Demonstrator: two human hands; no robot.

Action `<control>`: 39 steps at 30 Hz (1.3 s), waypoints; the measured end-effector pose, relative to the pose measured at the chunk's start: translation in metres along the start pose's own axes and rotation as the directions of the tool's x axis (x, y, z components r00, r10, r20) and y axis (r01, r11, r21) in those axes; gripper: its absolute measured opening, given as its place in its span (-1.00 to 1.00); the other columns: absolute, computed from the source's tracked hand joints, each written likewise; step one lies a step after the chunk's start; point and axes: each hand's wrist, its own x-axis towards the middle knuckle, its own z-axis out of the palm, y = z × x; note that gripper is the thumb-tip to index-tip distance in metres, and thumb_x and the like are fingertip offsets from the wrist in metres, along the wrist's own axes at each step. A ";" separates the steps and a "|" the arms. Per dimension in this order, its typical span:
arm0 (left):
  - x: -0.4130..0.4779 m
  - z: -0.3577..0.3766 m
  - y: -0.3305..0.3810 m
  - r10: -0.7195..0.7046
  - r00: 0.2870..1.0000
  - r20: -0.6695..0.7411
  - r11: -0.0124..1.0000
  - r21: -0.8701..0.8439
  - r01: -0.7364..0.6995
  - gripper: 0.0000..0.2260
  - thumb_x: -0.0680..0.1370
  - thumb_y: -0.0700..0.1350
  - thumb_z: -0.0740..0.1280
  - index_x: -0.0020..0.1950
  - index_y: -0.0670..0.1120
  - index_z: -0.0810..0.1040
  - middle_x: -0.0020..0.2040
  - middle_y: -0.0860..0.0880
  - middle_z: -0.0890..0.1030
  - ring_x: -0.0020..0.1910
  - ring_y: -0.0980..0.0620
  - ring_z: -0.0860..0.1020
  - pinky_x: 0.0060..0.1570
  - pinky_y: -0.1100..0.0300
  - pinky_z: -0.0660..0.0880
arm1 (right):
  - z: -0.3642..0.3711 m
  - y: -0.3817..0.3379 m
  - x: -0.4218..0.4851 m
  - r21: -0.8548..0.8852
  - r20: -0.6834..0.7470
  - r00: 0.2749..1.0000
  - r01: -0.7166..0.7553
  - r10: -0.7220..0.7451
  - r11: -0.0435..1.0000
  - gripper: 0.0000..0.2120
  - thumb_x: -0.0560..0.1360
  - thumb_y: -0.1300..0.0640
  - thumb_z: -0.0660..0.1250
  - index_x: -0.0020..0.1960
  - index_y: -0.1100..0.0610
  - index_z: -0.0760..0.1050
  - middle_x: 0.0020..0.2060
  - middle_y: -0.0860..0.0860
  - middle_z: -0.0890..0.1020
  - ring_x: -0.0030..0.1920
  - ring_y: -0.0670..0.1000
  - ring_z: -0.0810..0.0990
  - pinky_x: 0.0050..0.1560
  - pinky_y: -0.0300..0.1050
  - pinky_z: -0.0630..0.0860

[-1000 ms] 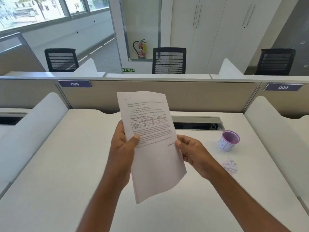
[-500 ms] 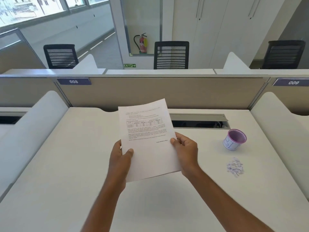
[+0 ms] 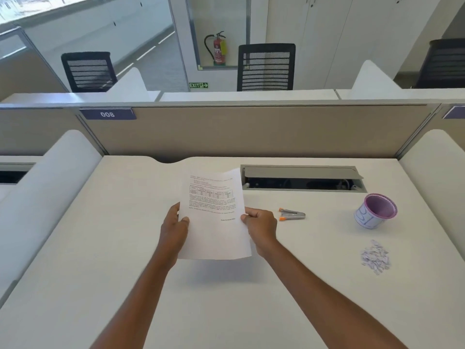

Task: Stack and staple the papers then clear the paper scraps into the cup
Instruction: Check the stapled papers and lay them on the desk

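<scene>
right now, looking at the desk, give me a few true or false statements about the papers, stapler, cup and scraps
1. Both hands hold the papers. True: left hand and right hand grip opposite edges.
2. The stapler lies on the desk. True.
3. The scraps are in the cup. False: they lie in a pile on the desk, nearer the person than the cup.
4. The cup is left of the papers. False: it stands to their right.
5. The papers lie flat on the desk. False: they are held above it.
</scene>
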 end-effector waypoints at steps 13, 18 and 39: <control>0.099 0.007 -0.021 -0.003 0.999 0.037 0.994 0.108 -0.001 -0.52 0.71 -0.22 0.17 0.56 0.19 0.43 0.39 0.01 0.65 0.31 -0.16 0.63 0.36 -0.12 0.56 | 0.046 0.013 0.064 -0.194 -0.077 0.996 -0.061 0.047 0.979 -0.61 0.50 0.26 0.50 0.32 0.08 0.69 0.06 0.10 0.79 0.06 0.12 0.74 0.15 -0.03 0.66; 0.123 0.013 -0.036 -0.028 0.998 0.058 0.994 0.105 0.022 -0.48 0.71 -0.24 0.15 0.58 0.23 0.39 0.34 0.04 0.65 0.32 -0.16 0.64 0.30 -0.08 0.57 | 0.058 0.028 0.079 -0.281 -0.084 0.996 -0.043 0.020 0.959 -0.60 0.51 0.23 0.49 0.35 0.08 0.67 0.20 0.10 0.76 0.17 0.14 0.72 0.12 -0.12 0.60; 0.152 0.032 -0.060 0.023 1.000 -0.017 0.958 0.287 -0.017 -0.48 0.74 -0.02 0.34 0.69 -0.09 0.39 0.49 -0.14 0.51 0.49 -0.17 0.50 0.52 -0.06 0.42 | 0.060 0.043 0.086 -0.599 -0.023 0.998 0.028 -0.052 0.800 -0.59 0.67 0.14 0.27 0.51 0.05 0.50 0.35 0.11 0.51 0.32 0.18 0.58 0.17 -0.01 0.51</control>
